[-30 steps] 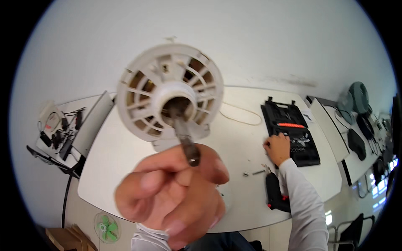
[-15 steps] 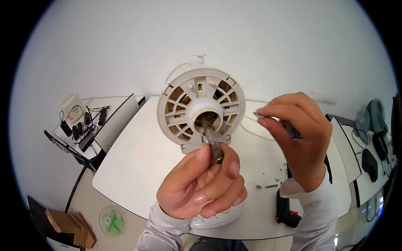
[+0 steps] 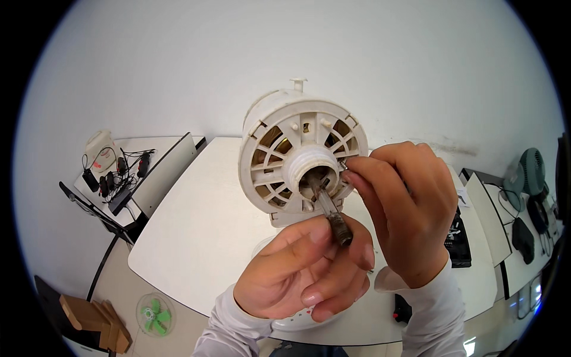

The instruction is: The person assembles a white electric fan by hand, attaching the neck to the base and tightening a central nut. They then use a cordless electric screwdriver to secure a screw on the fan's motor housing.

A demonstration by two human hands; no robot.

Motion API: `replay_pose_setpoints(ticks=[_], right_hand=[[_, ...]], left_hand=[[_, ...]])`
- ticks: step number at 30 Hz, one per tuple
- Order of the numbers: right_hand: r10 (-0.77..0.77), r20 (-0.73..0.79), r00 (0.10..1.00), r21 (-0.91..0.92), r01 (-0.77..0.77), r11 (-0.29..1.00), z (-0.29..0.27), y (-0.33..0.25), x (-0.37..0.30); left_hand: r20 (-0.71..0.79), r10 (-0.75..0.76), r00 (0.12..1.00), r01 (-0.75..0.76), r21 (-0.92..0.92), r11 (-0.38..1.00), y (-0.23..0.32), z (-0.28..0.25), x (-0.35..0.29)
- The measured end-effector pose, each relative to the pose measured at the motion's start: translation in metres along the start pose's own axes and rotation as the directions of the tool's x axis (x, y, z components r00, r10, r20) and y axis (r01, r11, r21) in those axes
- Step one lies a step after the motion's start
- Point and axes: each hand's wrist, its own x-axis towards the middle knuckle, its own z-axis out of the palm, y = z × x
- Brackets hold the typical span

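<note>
In the middle stands a white fan motor housing (image 3: 257,134), its round slotted face and threaded collar (image 3: 292,160) turned toward me. A metal motor shaft (image 3: 329,208) with a dark, worn end sticks out of the collar. My left hand (image 3: 291,273) pinches that shaft near its outer end, between thumb and forefinger. My right hand (image 3: 410,208) is at the right side of the housing face, beside the collar. Between its thumb and forefinger is a small metal piece (image 3: 342,163), too small to name. Partly behind my left hand is the white fan base (image 3: 297,327).
The white table (image 3: 184,238) carries a black case (image 3: 458,250) and a black-and-red tool (image 3: 402,309), mostly behind my right wrist. Tangled black cables (image 3: 119,172) lie on a side table at left. A green fan blade (image 3: 156,317) lies below it. A grey-green fan (image 3: 531,172) stands far right.
My right hand has come left to the housing face with the small metal piece. The housing and shaft have shifted right, my left hand with them.
</note>
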Motion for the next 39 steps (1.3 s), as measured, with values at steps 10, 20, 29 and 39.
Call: replay_pose_setpoints(ticks=[10,20,29,39], right_hand=[[0.24,0.115,0.964,0.173,-0.257,0.951,-0.003,0.0,0.013],[0.286,0.144,0.947,0.27,-0.316,0.909,-0.001,0.0,0.009],[0.389,0.234,0.891,0.302,-0.447,0.842,-0.003,-0.003,0.015],[0.507,0.225,0.832,0.469,-0.549,0.692,0.003,-0.004,0.008]], left_hand=[[-0.017,-0.029,0.999,0.029,0.006,1.0,-0.002,0.003,0.001],[-0.014,-0.052,0.999,0.052,0.045,0.998,0.002,0.006,0.0],[-0.064,-0.04,0.997,0.043,0.053,0.998,-0.002,0.006,-0.002],[-0.055,-0.056,0.997,0.058,0.027,0.998,-0.002,0.007,-0.001]])
